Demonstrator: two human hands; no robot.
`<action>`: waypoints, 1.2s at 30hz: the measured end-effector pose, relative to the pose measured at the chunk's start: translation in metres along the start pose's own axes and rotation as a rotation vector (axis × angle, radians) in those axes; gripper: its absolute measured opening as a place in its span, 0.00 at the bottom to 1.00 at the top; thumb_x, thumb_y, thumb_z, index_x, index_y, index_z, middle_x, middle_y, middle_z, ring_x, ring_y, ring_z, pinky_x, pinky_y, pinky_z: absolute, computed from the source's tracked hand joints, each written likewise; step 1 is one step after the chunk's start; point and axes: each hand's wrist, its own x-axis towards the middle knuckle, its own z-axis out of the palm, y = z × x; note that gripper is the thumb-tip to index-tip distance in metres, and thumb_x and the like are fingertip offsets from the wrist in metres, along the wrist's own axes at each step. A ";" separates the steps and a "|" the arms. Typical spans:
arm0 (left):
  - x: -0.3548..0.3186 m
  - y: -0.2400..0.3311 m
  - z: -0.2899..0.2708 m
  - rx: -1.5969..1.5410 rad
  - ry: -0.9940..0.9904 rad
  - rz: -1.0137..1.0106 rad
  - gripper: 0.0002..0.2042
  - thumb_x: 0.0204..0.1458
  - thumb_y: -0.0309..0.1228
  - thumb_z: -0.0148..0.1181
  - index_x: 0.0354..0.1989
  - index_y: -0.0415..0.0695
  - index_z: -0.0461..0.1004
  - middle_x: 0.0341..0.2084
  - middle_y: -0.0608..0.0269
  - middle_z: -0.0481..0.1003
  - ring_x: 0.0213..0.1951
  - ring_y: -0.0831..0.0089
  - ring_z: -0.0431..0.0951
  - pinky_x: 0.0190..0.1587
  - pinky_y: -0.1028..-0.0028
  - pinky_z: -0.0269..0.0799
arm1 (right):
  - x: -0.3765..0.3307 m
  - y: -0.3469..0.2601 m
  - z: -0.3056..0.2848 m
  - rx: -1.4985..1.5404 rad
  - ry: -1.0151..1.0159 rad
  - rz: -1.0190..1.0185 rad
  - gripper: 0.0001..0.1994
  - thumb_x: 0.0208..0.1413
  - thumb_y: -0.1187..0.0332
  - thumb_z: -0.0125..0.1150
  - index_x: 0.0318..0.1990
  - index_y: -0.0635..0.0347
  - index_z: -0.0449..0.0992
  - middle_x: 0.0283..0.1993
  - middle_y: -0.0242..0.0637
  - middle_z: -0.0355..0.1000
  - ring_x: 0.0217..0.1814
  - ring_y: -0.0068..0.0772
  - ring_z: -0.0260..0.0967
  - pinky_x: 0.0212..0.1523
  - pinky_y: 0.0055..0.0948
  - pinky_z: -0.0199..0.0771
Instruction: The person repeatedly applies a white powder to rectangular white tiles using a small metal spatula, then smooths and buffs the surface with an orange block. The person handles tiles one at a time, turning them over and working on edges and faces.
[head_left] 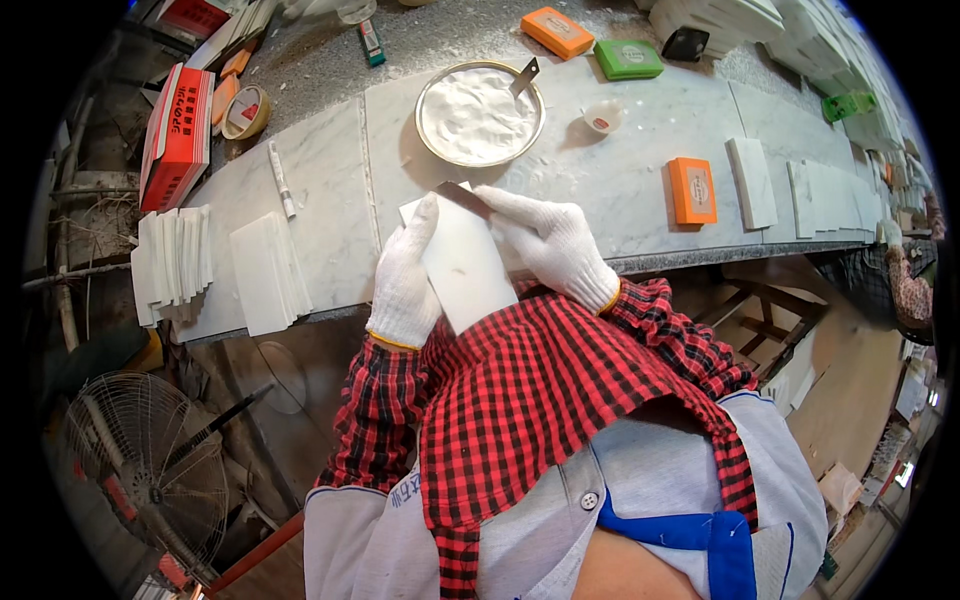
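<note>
In a white knit glove, my left hand (pixel 405 280) is closed around the left edge of a white stone tile (pixel 465 275). The tile is tilted in front of my checked apron and has a small mark on its face. My right hand (pixel 560 245), gloved too, pinches a thin dark scraper blade (pixel 462 197) laid across the tile's far end. Just beyond stands a round bowl (pixel 418 125) filled with white paste (pixel 475 115). A flat metal spatula (pixel 524 78) is stuck in that paste.
Thin tile stacks (pixel 270 275) stand at the left, beside a marker pen (pixel 280 180) and a red box (pixel 176 138). Right of the bowl are a small cup (pixel 602 118), an orange box (pixel 692 191) and white tiles (pixel 752 184). A wire fan (pixel 150 480) stands lower left.
</note>
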 end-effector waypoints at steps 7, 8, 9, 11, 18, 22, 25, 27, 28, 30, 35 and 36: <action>-0.001 -0.003 0.003 0.003 0.069 -0.017 0.20 0.71 0.39 0.49 0.64 0.37 0.66 0.54 0.51 0.75 0.54 0.60 0.79 0.56 0.59 0.78 | -0.006 -0.004 0.003 -0.145 0.015 -0.012 0.20 0.59 0.68 0.65 0.61 0.51 0.79 0.42 0.50 0.80 0.39 0.50 0.81 0.39 0.35 0.81; -0.001 -0.003 0.002 0.005 0.056 -0.017 0.21 0.71 0.39 0.50 0.64 0.37 0.66 0.54 0.51 0.75 0.54 0.60 0.79 0.56 0.59 0.78 | -0.004 -0.001 0.003 -0.137 0.038 -0.048 0.20 0.59 0.68 0.66 0.60 0.50 0.79 0.42 0.50 0.80 0.39 0.50 0.81 0.38 0.36 0.81; -0.003 -0.003 0.000 0.006 0.047 -0.017 0.21 0.71 0.39 0.50 0.64 0.37 0.66 0.54 0.51 0.75 0.54 0.60 0.79 0.56 0.59 0.78 | -0.003 0.000 0.004 -0.135 0.042 -0.041 0.20 0.59 0.68 0.66 0.60 0.50 0.79 0.41 0.51 0.80 0.39 0.50 0.81 0.38 0.36 0.81; -0.005 -0.003 0.000 0.005 0.044 -0.026 0.21 0.71 0.40 0.50 0.64 0.37 0.66 0.54 0.51 0.75 0.54 0.60 0.79 0.56 0.58 0.78 | -0.004 0.001 0.005 -0.129 0.051 -0.026 0.20 0.59 0.67 0.66 0.60 0.50 0.79 0.41 0.52 0.80 0.38 0.51 0.81 0.37 0.37 0.80; -0.003 -0.004 0.006 -0.006 0.069 -0.018 0.21 0.71 0.40 0.50 0.63 0.38 0.66 0.54 0.51 0.75 0.53 0.60 0.79 0.56 0.57 0.78 | -0.005 0.003 0.011 -0.194 0.126 -0.187 0.20 0.60 0.66 0.66 0.61 0.49 0.79 0.36 0.49 0.80 0.34 0.49 0.80 0.34 0.38 0.79; -0.003 -0.009 0.002 0.003 0.116 -0.024 0.21 0.71 0.40 0.50 0.63 0.38 0.66 0.54 0.52 0.75 0.54 0.60 0.79 0.56 0.58 0.78 | -0.011 -0.007 0.008 -0.330 0.043 -0.141 0.24 0.61 0.65 0.65 0.66 0.44 0.74 0.32 0.46 0.79 0.30 0.46 0.79 0.31 0.39 0.77; -0.003 -0.008 -0.004 -0.001 0.110 -0.023 0.21 0.71 0.39 0.49 0.64 0.38 0.66 0.55 0.52 0.75 0.55 0.60 0.78 0.57 0.58 0.78 | -0.011 -0.010 0.005 -0.441 -0.008 -0.147 0.27 0.61 0.64 0.64 0.69 0.41 0.71 0.29 0.43 0.78 0.26 0.44 0.77 0.29 0.38 0.76; -0.003 -0.008 0.002 -0.029 0.115 -0.019 0.21 0.71 0.39 0.49 0.65 0.38 0.65 0.56 0.51 0.75 0.56 0.59 0.78 0.57 0.57 0.77 | -0.009 -0.007 0.004 -0.451 0.002 -0.191 0.25 0.62 0.66 0.63 0.68 0.44 0.72 0.29 0.42 0.79 0.23 0.39 0.76 0.28 0.36 0.76; -0.004 -0.007 0.004 -0.043 0.117 -0.016 0.21 0.71 0.39 0.49 0.65 0.38 0.65 0.56 0.51 0.74 0.56 0.58 0.78 0.58 0.57 0.77 | -0.008 -0.009 0.002 -0.202 -0.056 -0.014 0.24 0.63 0.66 0.62 0.68 0.47 0.72 0.31 0.41 0.80 0.25 0.34 0.77 0.30 0.34 0.76; -0.005 -0.004 0.006 -0.037 0.092 0.019 0.22 0.71 0.39 0.49 0.66 0.37 0.64 0.57 0.50 0.74 0.56 0.57 0.78 0.58 0.56 0.77 | -0.004 -0.017 -0.005 0.296 -0.169 0.336 0.23 0.65 0.68 0.60 0.67 0.52 0.73 0.35 0.40 0.83 0.29 0.26 0.78 0.34 0.29 0.78; 0.002 -0.010 -0.007 -0.062 0.008 0.049 0.23 0.71 0.40 0.48 0.67 0.37 0.63 0.58 0.48 0.73 0.56 0.53 0.77 0.58 0.52 0.77 | 0.002 -0.009 -0.022 0.467 0.013 0.339 0.22 0.68 0.71 0.57 0.67 0.69 0.70 0.58 0.35 0.76 0.50 0.19 0.71 0.52 0.21 0.73; 0.006 -0.011 -0.017 -0.056 0.033 0.041 0.23 0.72 0.41 0.47 0.68 0.38 0.62 0.59 0.47 0.73 0.56 0.50 0.77 0.58 0.50 0.77 | 0.001 -0.013 -0.025 0.469 -0.001 0.370 0.22 0.68 0.71 0.57 0.67 0.69 0.69 0.56 0.34 0.76 0.49 0.18 0.70 0.51 0.21 0.73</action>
